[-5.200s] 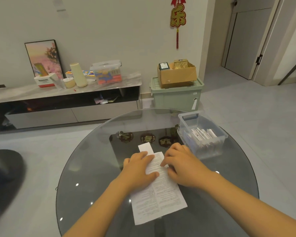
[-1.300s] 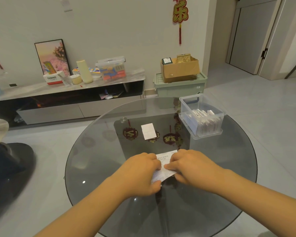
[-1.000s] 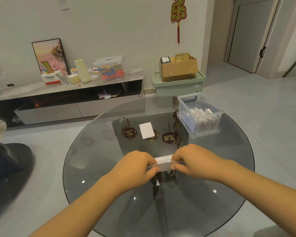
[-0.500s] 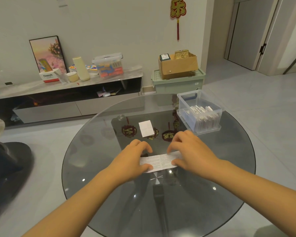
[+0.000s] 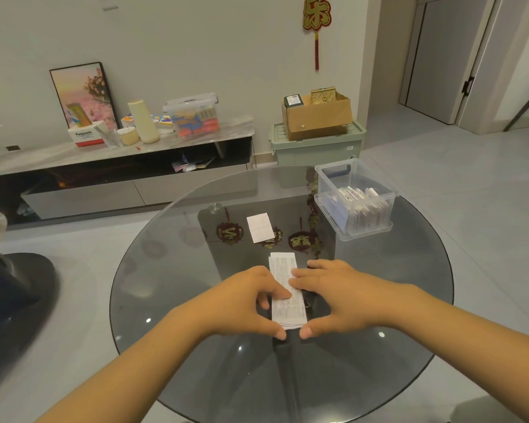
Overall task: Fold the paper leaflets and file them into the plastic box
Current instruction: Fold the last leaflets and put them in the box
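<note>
A printed leaflet (image 5: 287,300), folded into a long narrow strip, lies flat on the round glass table (image 5: 171,300) and points away from me. My left hand (image 5: 245,300) rests on its left edge with fingertips on the paper. On the right edge, my right hand (image 5: 333,293) presses with flat fingers. Both thumbs touch the table at the strip's near end. The clear plastic box (image 5: 330,184) stands at the table's far right, holding several folded leaflets (image 5: 364,206) upright. A small white folded paper (image 5: 259,228) lies further back in the middle.
Red ornaments (image 5: 229,233) show through the glass. Beyond the table stand a low TV cabinet (image 5: 119,178) with clutter on top and a green bin (image 5: 318,148) carrying a cardboard box (image 5: 316,117). A dark chair base (image 5: 16,288) is on the floor at left.
The large sheet has been folded down to a narrow strip. In the last half second the strip turned from crosswise to pointing away from me, and both hands settled on it.
</note>
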